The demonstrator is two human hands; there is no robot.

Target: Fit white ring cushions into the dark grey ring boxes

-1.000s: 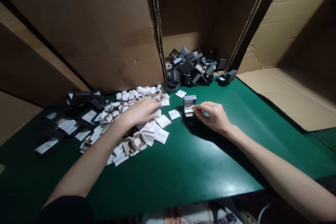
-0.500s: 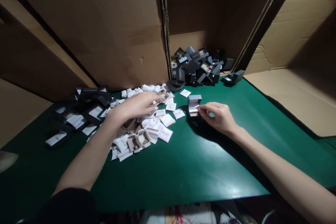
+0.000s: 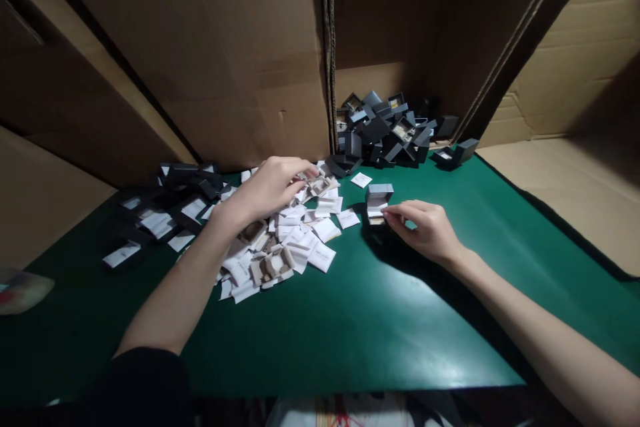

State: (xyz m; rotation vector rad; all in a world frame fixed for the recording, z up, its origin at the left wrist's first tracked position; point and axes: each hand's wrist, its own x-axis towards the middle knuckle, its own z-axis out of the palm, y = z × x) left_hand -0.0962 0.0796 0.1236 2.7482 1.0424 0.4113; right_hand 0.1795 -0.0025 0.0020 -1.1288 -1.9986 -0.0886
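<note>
My left hand (image 3: 280,183) hovers over a heap of white printed packets (image 3: 300,247) and beige card inserts (image 3: 273,267). Its fingers are curved, with the thumb apart from them, and nothing shows between them. To the right, a small grey hinged jewelry box (image 3: 380,192) stands on the table with its lid raised and a pale lining inside. Thumb and forefinger of my right hand (image 3: 423,227) pinch at its right side; the exact spot of contact is partly hidden. One white packet (image 3: 361,180) lies just behind this box.
Many dark open boxes (image 3: 385,130) are piled at the back by a cardboard wall (image 3: 225,67). More black boxes (image 3: 150,213), some with white packets, lie left on the green table (image 3: 320,347). A cardboard sheet (image 3: 575,187) lies right. A translucent item (image 3: 23,290) sits far left.
My left hand has moved a little away from me over the heap, its thumb now nearer the fingers. The right hand stays at the jewelry box. The whole view has shifted slightly.
</note>
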